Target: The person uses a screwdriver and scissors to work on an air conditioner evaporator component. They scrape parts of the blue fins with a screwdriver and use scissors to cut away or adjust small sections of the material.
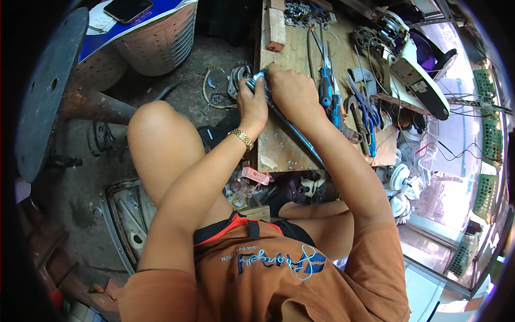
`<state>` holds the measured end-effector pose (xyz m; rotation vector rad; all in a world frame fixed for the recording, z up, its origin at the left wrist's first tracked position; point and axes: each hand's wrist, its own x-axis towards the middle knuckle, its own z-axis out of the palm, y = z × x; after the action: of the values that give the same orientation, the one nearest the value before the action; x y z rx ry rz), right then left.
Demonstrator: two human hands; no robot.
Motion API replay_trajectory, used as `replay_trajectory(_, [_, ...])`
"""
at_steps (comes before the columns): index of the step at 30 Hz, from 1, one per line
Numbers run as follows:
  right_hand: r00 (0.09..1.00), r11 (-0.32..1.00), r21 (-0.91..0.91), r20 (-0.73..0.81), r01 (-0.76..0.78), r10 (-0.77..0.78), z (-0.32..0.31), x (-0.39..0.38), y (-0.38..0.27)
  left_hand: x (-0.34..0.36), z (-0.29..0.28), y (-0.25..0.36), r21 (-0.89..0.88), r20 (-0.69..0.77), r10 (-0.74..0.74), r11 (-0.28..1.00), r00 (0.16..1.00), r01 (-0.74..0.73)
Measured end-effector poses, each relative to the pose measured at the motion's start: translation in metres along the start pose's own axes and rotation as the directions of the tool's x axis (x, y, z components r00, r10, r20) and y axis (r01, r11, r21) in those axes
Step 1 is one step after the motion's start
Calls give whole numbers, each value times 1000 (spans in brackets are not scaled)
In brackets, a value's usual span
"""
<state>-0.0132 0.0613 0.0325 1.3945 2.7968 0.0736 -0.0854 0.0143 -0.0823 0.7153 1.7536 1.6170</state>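
My left hand (pixel 253 107), with a gold-coloured bracelet at its wrist, is closed around the end of a slim metal rod (pixel 296 132), its thumb on top near a shiny bluish-silver part (pixel 258 78). The rod slants across the wooden bench top and passes under my right forearm. Close beside it, my right hand (pixel 294 92) is curled into a grip; what it holds is hidden by the fingers. Beyond my left hand, at the bench edge, sits a round metal part (pixel 239 75).
Right of my hands lie a blue-handled screwdriver (pixel 325 88), blue-handled pliers (pixel 369 126) and other tools. A wood block (pixel 276 32) rests on the far bench (pixel 272 147). A white appliance body (pixel 421 80) with loose wires stands at right. A ribbed basket (pixel 161 45) stands left.
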Motion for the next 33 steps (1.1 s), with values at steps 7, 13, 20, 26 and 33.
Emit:
replay_trajectory(7, [999, 999, -11, -1, 38, -38, 3, -9, 3, 5, 1, 2, 42, 9, -73, 996, 997, 73])
replay_trajectory(13, [997, 999, 53, 78, 10, -14, -3, -27, 14, 6, -6, 3, 58, 40, -66, 996, 997, 63])
replay_trajectory(20, [987, 999, 18, 156, -46, 43, -7, -54, 26, 5, -7, 1, 25, 33, -28, 999, 999, 27])
replay_trajectory(26, [963, 988, -12, 225, -153, 151, -9, -89, 40, -2, -7, 9, 9, 67, -68, 998, 995, 67])
replay_trajectory(33, [922, 987, 91, 378, -133, 89, -38, -59, 59, 4, -1, -5, -59, 96, 16, 998, 995, -10])
